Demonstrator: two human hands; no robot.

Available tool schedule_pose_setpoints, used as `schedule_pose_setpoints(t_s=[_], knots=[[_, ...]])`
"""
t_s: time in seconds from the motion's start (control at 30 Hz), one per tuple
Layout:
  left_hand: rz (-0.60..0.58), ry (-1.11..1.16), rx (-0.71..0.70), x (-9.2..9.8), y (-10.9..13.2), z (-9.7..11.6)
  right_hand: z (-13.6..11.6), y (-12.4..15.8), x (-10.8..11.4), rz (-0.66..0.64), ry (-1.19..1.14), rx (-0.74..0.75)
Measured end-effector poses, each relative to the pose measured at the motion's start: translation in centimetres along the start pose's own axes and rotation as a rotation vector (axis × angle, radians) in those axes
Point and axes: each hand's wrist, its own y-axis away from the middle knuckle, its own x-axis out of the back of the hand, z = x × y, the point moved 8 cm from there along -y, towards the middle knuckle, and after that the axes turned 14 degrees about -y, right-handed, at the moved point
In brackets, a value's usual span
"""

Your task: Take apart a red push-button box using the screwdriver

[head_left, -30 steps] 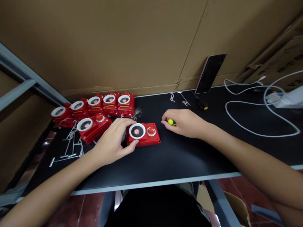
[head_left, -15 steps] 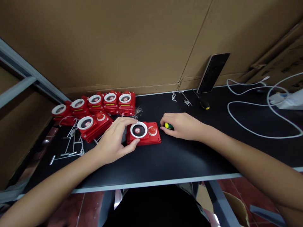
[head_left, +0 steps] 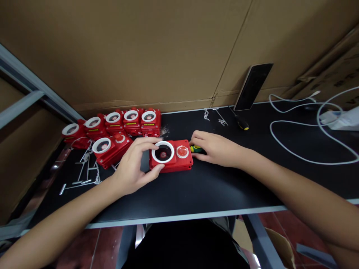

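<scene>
A red alarm box (head_left: 183, 162) with a white ring, a dark round centre and a small red dome lies on the black tabletop in front of me. My left hand (head_left: 136, 164) grips it at the left end, thumb and fingers around the white ring. My right hand (head_left: 214, 148) is closed around a screwdriver (head_left: 198, 150) with a green and yellow handle, at the box's right edge. The handle's yellow end points toward the box; the palm hides the shaft. Beside my left hand sits another red box (head_left: 111, 150), turned at an angle.
Several similar red boxes (head_left: 131, 121) line the back left. T-shaped metal keys (head_left: 81, 182) with white string lie at left, another key (head_left: 221, 116) at the back. A second screwdriver (head_left: 241, 122), a leaning phone-like dark panel (head_left: 252, 87) and a looped white cable (head_left: 297, 161) are on the right.
The box has tipped slightly, with its dome end a little higher and farther right. My right hand has moved slightly, and the screwdriver handle now meets the box's right edge.
</scene>
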Motion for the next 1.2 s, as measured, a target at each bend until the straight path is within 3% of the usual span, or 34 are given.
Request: schedule_pose_setpoints(t_s=[0.13,0.27,0.4,0.53,0.67,0.77,1.2], knots=[[0.042,0.074,-0.043,0.7,0.1,0.3,0.0,0.3,0.4,0.002,-0.040,0.016],[-0.022,0.188,-0.187,0.6,0.2,1.9,-0.1,0.5,0.8,0.019,-0.034,0.017],[-0.137,0.211,-0.391,-0.1,0.6,4.8,-0.9,0.4,1.9,0.158,-0.025,0.059],[-0.197,0.111,-0.507,-0.9,1.3,6.7,-3.8,0.5,2.5,0.285,-0.003,0.249],[-0.255,0.034,-0.542,-1.6,1.7,7.1,-7.2,0.6,1.2,0.285,0.034,0.413],[-0.288,-0.030,-0.567,-1.9,2.1,7.3,-8.6,0.3,0.1,0.294,0.043,0.432],[-0.326,-0.098,-0.612,-2.5,2.8,7.6,-8.6,-1.4,-1.9,0.306,-0.065,0.387]])
